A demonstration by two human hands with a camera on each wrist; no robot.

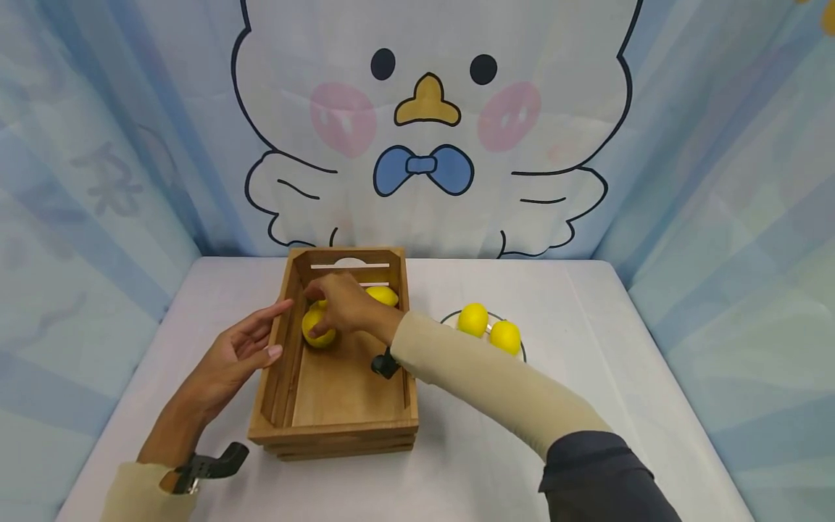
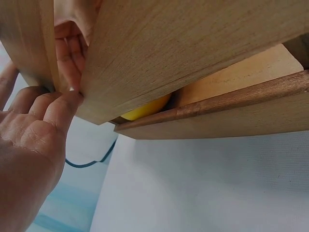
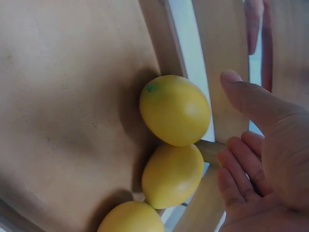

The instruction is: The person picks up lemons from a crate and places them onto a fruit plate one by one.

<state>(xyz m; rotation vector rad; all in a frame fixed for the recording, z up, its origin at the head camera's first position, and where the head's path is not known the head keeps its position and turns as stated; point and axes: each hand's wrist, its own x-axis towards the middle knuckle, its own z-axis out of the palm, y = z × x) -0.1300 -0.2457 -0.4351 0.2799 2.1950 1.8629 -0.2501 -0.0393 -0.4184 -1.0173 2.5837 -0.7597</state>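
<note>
A slatted wooden crate (image 1: 333, 433) stands on the white table. My right hand (image 1: 349, 301) reaches into its far part, just over a yellow lemon (image 1: 317, 330). In the right wrist view that lemon (image 3: 175, 110) lies against the side slats, beside a second lemon (image 3: 173, 174) and a partly cut-off third lemon (image 3: 131, 220). The thumb (image 3: 241, 92) and fingers there stand apart from the fruit, with nothing held. My left hand (image 1: 231, 355) has its fingers extended against the crate's left side; in the left wrist view its fingertips (image 2: 63, 106) touch a slat.
To the right of the crate lies a dark-rimmed plate (image 1: 450, 316) bearing two lemons (image 1: 472, 319) (image 1: 505, 336), partly covered by my right sleeve (image 1: 483, 377). A printed curtain (image 1: 424, 217) hangs behind the table (image 1: 574, 304).
</note>
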